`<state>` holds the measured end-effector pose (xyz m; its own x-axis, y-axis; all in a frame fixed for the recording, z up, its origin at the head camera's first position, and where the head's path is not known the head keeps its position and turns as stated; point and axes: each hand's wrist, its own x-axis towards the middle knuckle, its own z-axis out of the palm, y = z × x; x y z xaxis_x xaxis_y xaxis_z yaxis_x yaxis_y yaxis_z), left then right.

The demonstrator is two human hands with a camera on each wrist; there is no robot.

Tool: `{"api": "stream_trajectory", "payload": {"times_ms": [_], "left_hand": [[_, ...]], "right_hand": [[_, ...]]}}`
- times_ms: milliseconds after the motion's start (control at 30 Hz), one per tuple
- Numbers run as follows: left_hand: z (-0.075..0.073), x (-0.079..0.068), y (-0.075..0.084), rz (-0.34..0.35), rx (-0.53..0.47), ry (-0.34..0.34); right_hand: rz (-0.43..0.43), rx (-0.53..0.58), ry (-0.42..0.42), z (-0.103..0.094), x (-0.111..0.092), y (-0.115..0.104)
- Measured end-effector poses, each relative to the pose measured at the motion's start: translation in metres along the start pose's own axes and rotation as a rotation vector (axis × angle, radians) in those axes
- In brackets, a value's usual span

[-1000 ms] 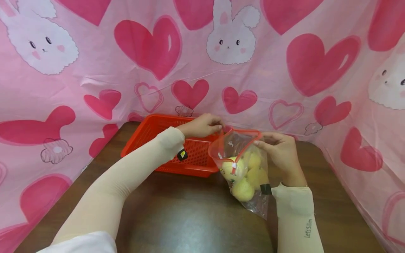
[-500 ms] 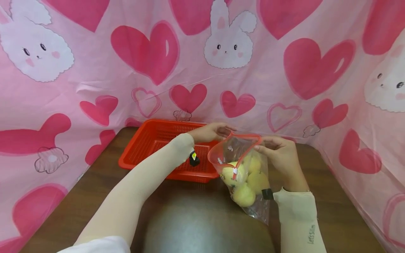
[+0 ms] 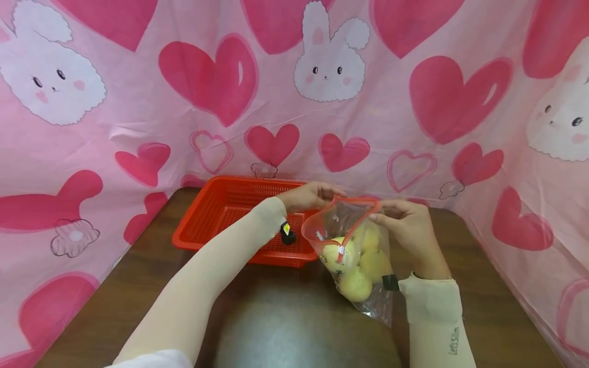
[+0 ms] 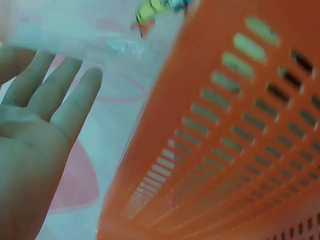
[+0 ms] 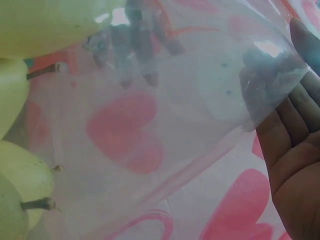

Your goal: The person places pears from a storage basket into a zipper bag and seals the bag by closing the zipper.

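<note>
A clear zip bag [image 3: 379, 304] with a red zipper rim and a white slider hangs over the table with its mouth spread. Several yellow-green pears [image 3: 355, 284] sit inside it; their stems show in the right wrist view. My left hand [image 3: 307, 197] reaches over the basket and pinches the bag's far left rim, the thumb's contact being hidden. In the left wrist view, the fingers [image 4: 75, 107] meet the bag's printed film. My right hand [image 3: 409, 227] holds the right rim between thumb and fingers.
A red perforated plastic basket [image 3: 193, 230] stands at the back of the brown wooden table [image 3: 276, 317], left of the bag and beneath the left forearm. Pink cloth [image 3: 395, 112] with hearts and rabbits encloses the table's back and sides.
My left hand has shifted slightly right along the bag's rim. The right hand keeps its hold on the bag, and the head view has tilted up a little.
</note>
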<state>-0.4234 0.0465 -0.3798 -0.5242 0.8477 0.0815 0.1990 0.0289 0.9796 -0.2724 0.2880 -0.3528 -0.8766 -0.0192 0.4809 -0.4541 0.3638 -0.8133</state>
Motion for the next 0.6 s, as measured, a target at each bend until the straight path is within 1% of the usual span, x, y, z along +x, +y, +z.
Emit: {"api": "stream_trajectory", "payload": {"times_ms": [133,233,300,400,467,533,600], "left_hand": [[0.004,-0.004,0.002,0.011,-0.041,0.007],[0.005,-0.005,0.000,0.008,-0.071,0.034],[0.007,-0.006,-0.003,0.000,-0.078,0.049],[0.010,-0.008,-0.006,-0.012,-0.056,0.058],[0.012,-0.009,-0.006,-0.014,-0.040,0.062],[0.013,-0.011,-0.003,-0.001,-0.033,0.070],[0.014,-0.013,0.002,0.018,-0.054,0.085]], "right_hand": [[-0.009,-0.018,-0.023,-0.004,0.000,-0.003],[-0.018,-0.039,-0.031,-0.005,-0.001,-0.005],[-0.023,-0.044,-0.030,-0.006,-0.002,-0.005],[-0.033,-0.055,-0.019,-0.008,-0.006,-0.001],[-0.040,-0.029,-0.010,-0.010,-0.007,0.002],[-0.058,0.009,-0.013,-0.013,-0.007,0.006],[-0.082,0.054,-0.024,-0.016,-0.006,0.008]]}}
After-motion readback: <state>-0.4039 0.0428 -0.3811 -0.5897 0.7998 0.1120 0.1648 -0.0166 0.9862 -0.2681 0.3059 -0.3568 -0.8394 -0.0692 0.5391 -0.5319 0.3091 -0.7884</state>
